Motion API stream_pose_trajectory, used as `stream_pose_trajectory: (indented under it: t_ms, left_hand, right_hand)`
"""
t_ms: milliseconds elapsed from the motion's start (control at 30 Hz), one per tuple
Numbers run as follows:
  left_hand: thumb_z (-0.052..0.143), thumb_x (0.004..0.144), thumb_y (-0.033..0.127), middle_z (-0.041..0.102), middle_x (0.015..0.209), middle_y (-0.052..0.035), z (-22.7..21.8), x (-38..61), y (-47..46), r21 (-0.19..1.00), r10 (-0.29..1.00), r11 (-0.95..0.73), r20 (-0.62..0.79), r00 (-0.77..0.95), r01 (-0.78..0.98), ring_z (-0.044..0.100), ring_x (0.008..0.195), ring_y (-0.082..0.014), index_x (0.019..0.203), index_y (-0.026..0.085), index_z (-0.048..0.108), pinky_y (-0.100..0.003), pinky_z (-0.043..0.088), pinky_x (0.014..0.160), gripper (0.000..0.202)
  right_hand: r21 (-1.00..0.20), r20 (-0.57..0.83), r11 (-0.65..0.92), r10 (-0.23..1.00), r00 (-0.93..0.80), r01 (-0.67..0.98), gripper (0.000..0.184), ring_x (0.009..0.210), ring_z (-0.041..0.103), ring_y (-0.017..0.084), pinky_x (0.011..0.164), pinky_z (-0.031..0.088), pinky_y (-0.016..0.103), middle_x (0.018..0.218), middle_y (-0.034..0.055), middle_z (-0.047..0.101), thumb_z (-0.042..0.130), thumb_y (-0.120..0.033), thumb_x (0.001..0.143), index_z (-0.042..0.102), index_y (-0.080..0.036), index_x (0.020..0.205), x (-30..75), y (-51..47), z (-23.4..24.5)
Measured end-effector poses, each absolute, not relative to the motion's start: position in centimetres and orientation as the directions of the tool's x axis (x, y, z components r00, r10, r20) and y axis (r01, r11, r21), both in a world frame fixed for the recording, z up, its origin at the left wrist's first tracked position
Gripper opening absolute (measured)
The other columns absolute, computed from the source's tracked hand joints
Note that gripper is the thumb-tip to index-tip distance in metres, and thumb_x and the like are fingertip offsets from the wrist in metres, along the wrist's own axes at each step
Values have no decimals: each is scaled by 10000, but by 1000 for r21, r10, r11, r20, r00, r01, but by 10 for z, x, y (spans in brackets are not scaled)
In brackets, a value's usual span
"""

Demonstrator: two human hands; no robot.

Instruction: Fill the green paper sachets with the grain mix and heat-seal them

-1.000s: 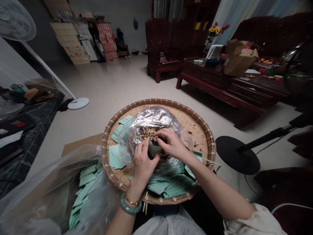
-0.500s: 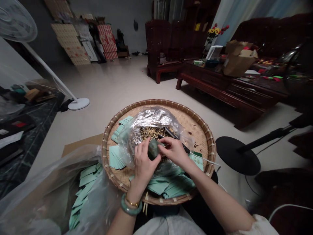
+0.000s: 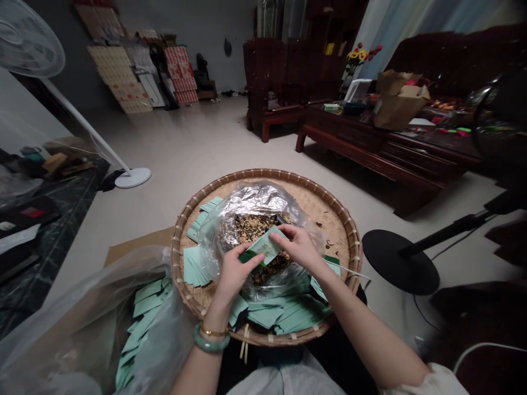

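My left hand (image 3: 237,270) pinches the lower left end of a small pale green paper packet (image 3: 267,246). With thumb and fingers, my right hand (image 3: 300,248) grips its upper right end. The packet is tilted above an open clear plastic bag (image 3: 263,192) holding a loose dark and golden dried mix (image 3: 252,224). A black stick-like tool (image 3: 281,219) lies in the bag, mostly hidden behind my right hand. The bag rests in a round woven bamboo tray (image 3: 353,233). Many more green packets (image 3: 288,315) lie along the tray's near side, with fanned stacks (image 3: 195,266) at its left.
A big clear plastic bag (image 3: 74,329) with green packets inside stands left of the tray. A white cord (image 3: 349,272) crosses the tray's right rim. The black fan base (image 3: 401,260) is on the right, a white fan base (image 3: 132,177) on the left, a wooden table (image 3: 370,145) beyond.
The packet has turned from a rounded, upright shape between my hands to lying flatter, its printed face showing. My left hand has shifted slightly left and down.
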State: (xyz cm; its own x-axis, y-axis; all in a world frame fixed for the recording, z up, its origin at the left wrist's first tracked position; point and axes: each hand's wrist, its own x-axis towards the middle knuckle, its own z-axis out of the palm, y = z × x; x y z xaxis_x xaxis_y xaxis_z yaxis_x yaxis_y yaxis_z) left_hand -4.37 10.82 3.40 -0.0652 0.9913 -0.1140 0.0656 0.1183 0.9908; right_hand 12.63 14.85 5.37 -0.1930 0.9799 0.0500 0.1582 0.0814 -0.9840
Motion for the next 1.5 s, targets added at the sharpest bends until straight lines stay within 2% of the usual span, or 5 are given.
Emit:
stream_pose_trajectory:
  t_ms: [133, 300, 567, 800, 1500]
  left_hand:
    - [775, 569, 253, 715, 919, -67, 33, -46, 107, 994, 994, 107, -107, -4, 23, 639, 828, -203, 966, 133, 682, -309, 485, 785, 425]
    - [787, 533, 241, 722, 869, -72, 32, -56, 106, 977, 978, 209, -209, 16, -27, 649, 757, -196, 955, 116, 672, -307, 502, 733, 454]
    - [738, 617, 258, 723, 887, -70, 32, -51, 104, 984, 972, 179, -177, 151, 5, 647, 791, -203, 950, 130, 692, -293, 492, 730, 360]
    - [725, 595, 228, 729, 853, -54, 35, -49, 103, 994, 993, 101, -104, 61, 50, 645, 786, -208, 877, 139, 714, -299, 490, 746, 296]
    - [698, 632, 195, 717, 793, -33, 43, -45, 96, 991, 993, 65, -76, 93, 114, 619, 726, -181, 856, 144, 730, -258, 474, 689, 232]
  right_hand:
    - [-952, 160, 194, 975, -154, 237, 302, 527, 450, 102, 450, 338, 201, 568, -9, 526, 608, -422, 766, 643, -142, 658, 123, 153, 49]
    - [-977, 120, 137, 987, -108, 166, 327, 475, 419, 95, 437, 312, 212, 520, -23, 500, 606, -442, 759, 646, -144, 630, 122, 154, 42]
    - [-927, 301, 323, 944, -134, 193, 136, 729, 599, 168, 654, 472, 270, 795, 42, 661, 668, -289, 737, 693, -179, 814, 115, 142, 45]
    - [-726, 552, 596, 802, -226, 343, 118, 921, 557, 218, 807, 467, 365, 900, 66, 617, 662, -263, 776, 660, -219, 885, 122, 128, 58]
    - [-721, 415, 591, 786, -459, 361, 112, 990, 520, 211, 883, 426, 378, 978, 68, 608, 619, -269, 823, 699, -210, 771, 123, 133, 68]
